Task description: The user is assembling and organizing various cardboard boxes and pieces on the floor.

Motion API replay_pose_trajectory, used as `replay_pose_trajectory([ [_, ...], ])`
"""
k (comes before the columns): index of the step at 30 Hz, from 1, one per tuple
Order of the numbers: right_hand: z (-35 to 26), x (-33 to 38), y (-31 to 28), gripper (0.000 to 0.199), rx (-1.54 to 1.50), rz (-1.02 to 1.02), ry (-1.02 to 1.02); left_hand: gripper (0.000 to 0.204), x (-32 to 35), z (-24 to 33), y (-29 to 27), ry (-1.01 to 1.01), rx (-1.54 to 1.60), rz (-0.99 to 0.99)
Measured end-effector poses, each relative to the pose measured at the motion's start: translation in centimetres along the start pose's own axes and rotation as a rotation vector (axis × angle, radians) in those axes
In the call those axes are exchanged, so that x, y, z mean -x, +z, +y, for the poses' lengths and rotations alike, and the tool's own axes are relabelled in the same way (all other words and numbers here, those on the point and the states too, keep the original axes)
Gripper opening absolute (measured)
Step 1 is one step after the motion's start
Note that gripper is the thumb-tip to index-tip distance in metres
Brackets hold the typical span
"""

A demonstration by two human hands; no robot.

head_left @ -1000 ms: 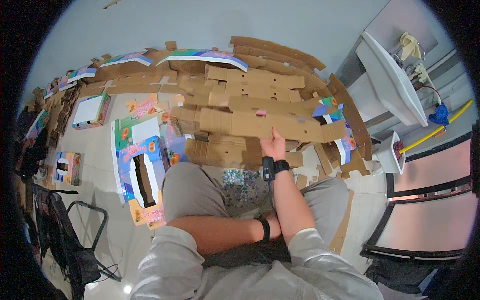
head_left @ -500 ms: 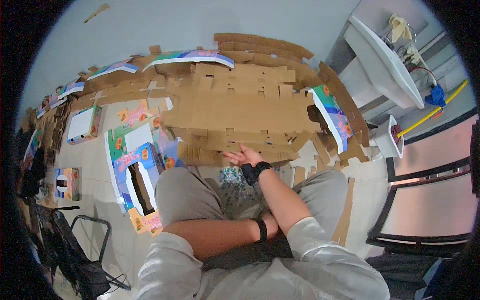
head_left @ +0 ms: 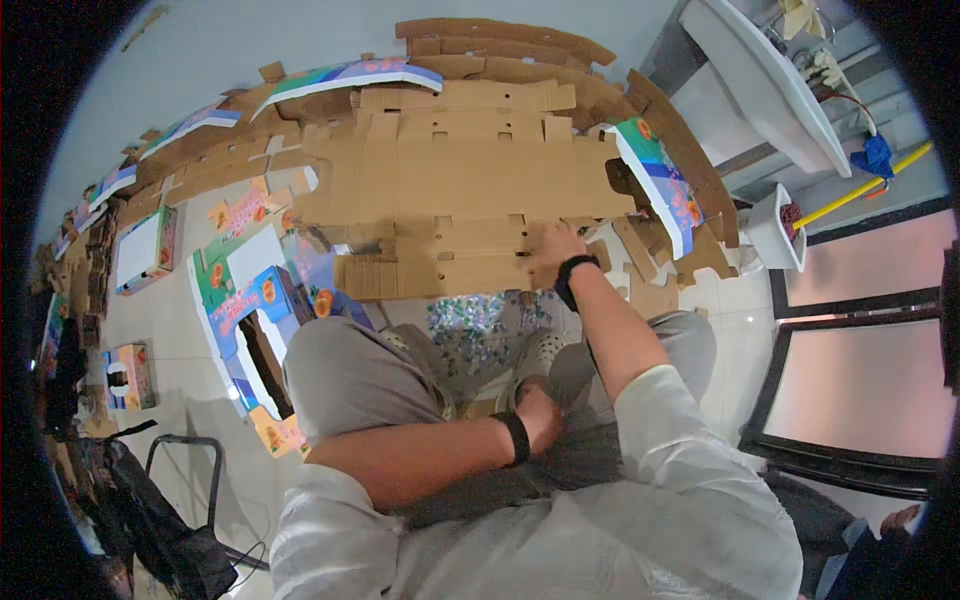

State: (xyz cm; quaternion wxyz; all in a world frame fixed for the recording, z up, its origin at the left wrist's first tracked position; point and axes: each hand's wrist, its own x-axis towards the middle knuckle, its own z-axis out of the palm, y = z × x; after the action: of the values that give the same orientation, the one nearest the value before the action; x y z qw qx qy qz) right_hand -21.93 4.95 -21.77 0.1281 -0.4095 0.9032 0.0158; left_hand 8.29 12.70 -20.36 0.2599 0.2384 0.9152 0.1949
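The right hand (head_left: pixel 553 250) is reaching forward and resting on the near edge of a large flat cardboard sheet (head_left: pixel 470 180) that is lying unfolded on the floor (head_left: pixel 180 70) in front of the seated person; its fingers are spread fairly wide and pressing flat on the board rather than gripping it. The left hand (head_left: pixel 540 415) is lying in the lap against the right leg, fingers curled loosely, holding nothing visible. Printed colourful carton blanks (head_left: pixel 245 290) are lying just left of the knees, with more cardboard stacked behind.
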Motion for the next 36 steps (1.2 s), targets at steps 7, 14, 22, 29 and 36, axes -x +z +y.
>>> replay_pose_trajectory([
  [7,4.3,1.7,6.9,0.114,0.388,-0.093,0.044,0.022,-3.9,-0.2,6.6,-0.054,-0.040,0.561],
  [14,5.8,2.3,5.3,0.083,0.341,0.154,-0.027,0.032,-1.0,0.4,-0.5,-0.058,-0.066,-0.055],
  [22,7.1,1.7,6.5,0.089,0.095,0.051,-0.036,0.031,-2.1,-0.5,4.2,-0.076,0.259,0.393],
  [29,7.3,0.4,7.2,0.099,0.041,0.022,-0.111,0.030,0.4,1.2,-3.1,0.018,-0.326,-0.169],
  [36,7.4,0.5,6.4,0.102,0.072,0.054,-0.063,0.027,1.6,1.5,-4.6,-0.110,-0.322,-0.064],
])
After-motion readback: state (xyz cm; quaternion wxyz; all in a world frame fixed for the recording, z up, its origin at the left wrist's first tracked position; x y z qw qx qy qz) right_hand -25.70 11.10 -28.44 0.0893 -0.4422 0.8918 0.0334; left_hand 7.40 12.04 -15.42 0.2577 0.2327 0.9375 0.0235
